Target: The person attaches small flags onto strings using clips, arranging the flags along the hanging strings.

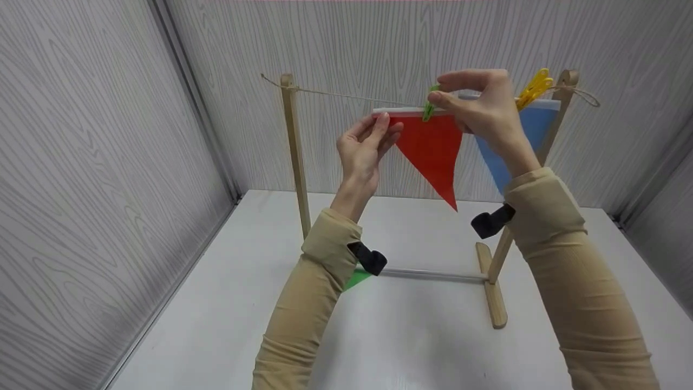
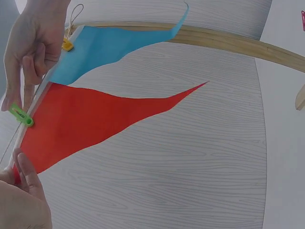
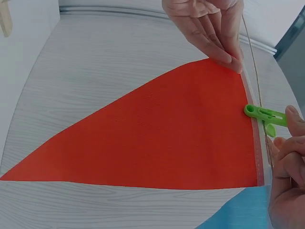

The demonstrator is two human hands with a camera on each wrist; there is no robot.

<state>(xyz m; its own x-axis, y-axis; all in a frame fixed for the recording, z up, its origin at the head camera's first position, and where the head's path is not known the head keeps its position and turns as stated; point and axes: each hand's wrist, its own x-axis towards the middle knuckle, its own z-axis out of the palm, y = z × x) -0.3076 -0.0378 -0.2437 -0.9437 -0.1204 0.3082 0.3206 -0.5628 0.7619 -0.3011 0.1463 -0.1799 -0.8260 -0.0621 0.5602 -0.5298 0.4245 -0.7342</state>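
Note:
A red triangular flag (image 1: 431, 149) (image 2: 86, 119) (image 3: 167, 133) hangs from a twine line (image 1: 346, 96) strung between two wooden posts (image 1: 295, 151). My right hand (image 1: 479, 105) pinches a green clothespin (image 1: 431, 105) (image 2: 20, 114) (image 3: 264, 114) that sits on the flag's top edge at the line. My left hand (image 1: 365, 143) pinches the flag's left top corner, fingertips (image 3: 228, 59) on the fabric. A blue flag (image 1: 533, 127) (image 2: 109, 45) hangs to the right, held by a yellow clothespin (image 1: 535, 86) (image 2: 68, 45).
The wooden stand's foot (image 1: 494, 292) and a cross rod (image 1: 433, 275) rest on the white table (image 1: 422, 346). A green flag (image 1: 356, 279) lies on the table behind my left sleeve. Grey wood-grain walls enclose the left, back and right.

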